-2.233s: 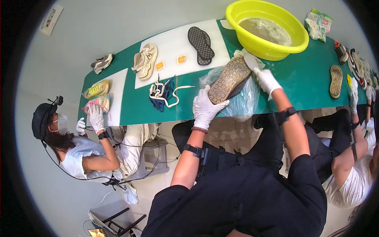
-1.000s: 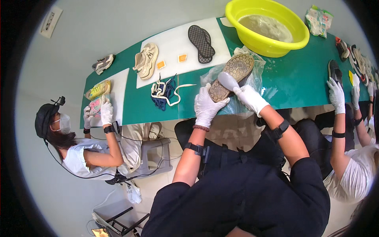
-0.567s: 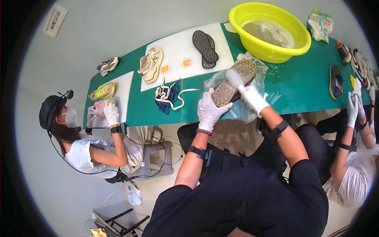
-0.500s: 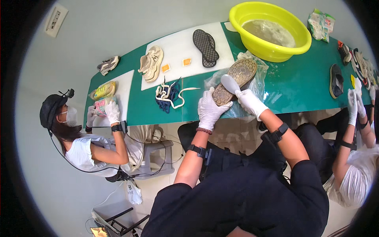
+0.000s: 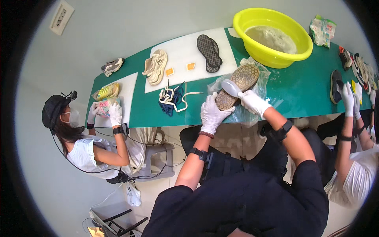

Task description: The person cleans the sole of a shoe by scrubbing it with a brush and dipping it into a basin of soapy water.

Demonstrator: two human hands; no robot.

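Left hand (image 5: 212, 114), white glove, fingers wrapped shut around heel end of shoe (image 5: 238, 85). Shoe held sole-up, tilted, above crinkled clear plastic sheet (image 5: 241, 114) at near edge of green table (image 5: 308, 89). Right hand (image 5: 252, 102), also gloved, curled closed on white brush (image 5: 230, 87), pressed to sole near midfoot.

Handling, as judged: light, one hand enough to carry. Sole rubbery, stiff enough to take scrubbing pressure without folding; upper soft, gives under squeeze. Probably wet, given murky water in yellow basin (image 5: 272, 37) just beyond, so gloves on tread likely slippery. Best grip at heel, thumb on sole edge, fingers round heel counter, as now; toe end left free for brush. Not fragile, no harm if dropped onto plastic.

Also on table: dark insole (image 5: 209, 47) and beige sneaker (image 5: 156, 67) on white mat (image 5: 185, 59), tangle of laces (image 5: 172, 96) to left of shoe. Other people working at both ends, hands well apart from these.
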